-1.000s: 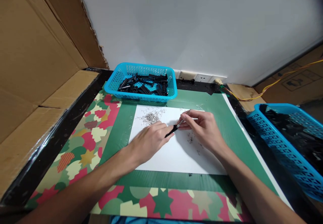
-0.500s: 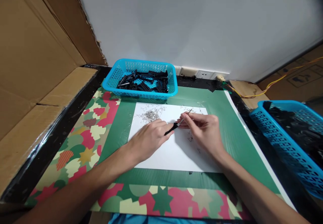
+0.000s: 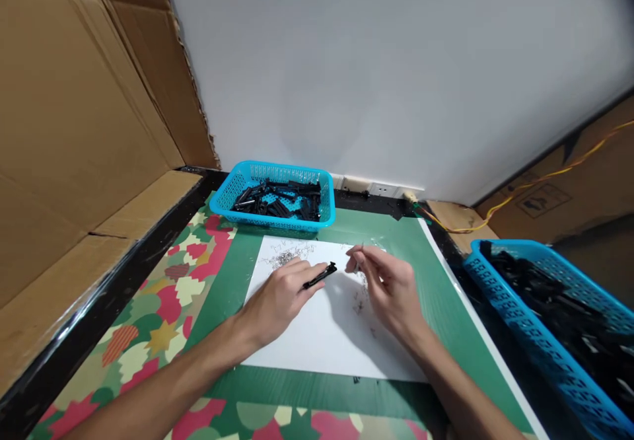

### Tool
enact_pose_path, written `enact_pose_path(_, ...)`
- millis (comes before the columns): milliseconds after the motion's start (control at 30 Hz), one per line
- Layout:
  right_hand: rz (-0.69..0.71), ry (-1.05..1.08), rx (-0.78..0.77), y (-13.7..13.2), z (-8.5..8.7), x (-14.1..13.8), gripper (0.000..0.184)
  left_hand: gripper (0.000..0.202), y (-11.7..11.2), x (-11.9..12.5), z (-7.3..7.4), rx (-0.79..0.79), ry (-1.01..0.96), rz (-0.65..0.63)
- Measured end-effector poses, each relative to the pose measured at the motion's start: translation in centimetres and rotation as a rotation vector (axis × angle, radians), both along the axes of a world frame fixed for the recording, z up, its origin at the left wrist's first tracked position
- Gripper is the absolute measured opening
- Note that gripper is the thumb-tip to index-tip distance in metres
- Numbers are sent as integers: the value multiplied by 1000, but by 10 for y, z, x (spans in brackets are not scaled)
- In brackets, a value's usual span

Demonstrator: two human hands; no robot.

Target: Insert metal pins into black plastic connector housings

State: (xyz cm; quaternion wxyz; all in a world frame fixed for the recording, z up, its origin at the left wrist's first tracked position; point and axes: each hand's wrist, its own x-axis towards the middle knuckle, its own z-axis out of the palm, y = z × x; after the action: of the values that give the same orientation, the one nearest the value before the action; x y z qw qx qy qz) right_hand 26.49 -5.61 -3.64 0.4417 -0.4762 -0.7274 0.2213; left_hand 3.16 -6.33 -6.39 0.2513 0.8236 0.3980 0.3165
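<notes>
My left hand is closed on a narrow black plastic piece, whose notched end sticks out past the fingertips toward the right. To its right, my right hand pinches a thin metal tool, mostly hidden by the fingers; its exact kind cannot be made out. A gap separates the tool from the black piece. Both hands are above a white sheet of paper. Beyond my left hand lies a heap of tiny metal wire springs or clips, with several more scattered near my right hand.
A blue basket with black plastic pieces stands at the back. Another blue basket, fuller, is at the right. Cardboard walls the left side. Sockets and a yellow cable run along the back wall. Green patterned paper covers the table.
My hands have drawn apart, and the thin tool has come away from the black piece. The black piece now shows more of its length. The camera view has tilted up slightly.
</notes>
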Motion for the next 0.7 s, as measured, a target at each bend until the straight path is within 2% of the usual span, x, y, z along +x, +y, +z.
enact_pose_path(167, 203, -205, 18, -5, 18, 8, 22, 34, 0, 0, 3, -81, -167, 16)
enact_pose_path(267, 244, -237, 50, -13, 20, 6, 25, 29, -4, 4, 11, -144, -224, -11)
enact_pose_path(333, 261, -240, 106, -18, 20, 5, 20, 28, -8, 7, 16, -188, -254, -38)
enact_pose_path(433, 246, -256, 169, -27, 21, 9, 16, 39, -10, 7, 18, -216, -261, -17)
enact_pose_path(500, 163, -264, 184, -35, 21, 17, 15, 44, -8, 4, 17, -167, -212, 59)
enact_pose_path(567, 6, -261, 202, -45, 19, 33, 13, 39, -2, -3, 15, -83, -140, 164)
enact_pose_path(667, -285, -272, 289, -64, 13, 78, 17, 26, 11, -14, 16, 27, -79, 334)
enact_pose_path(700, -389, -295, 276, -70, 12, 98, 20, 23, 18, -18, 18, 66, -67, 381)
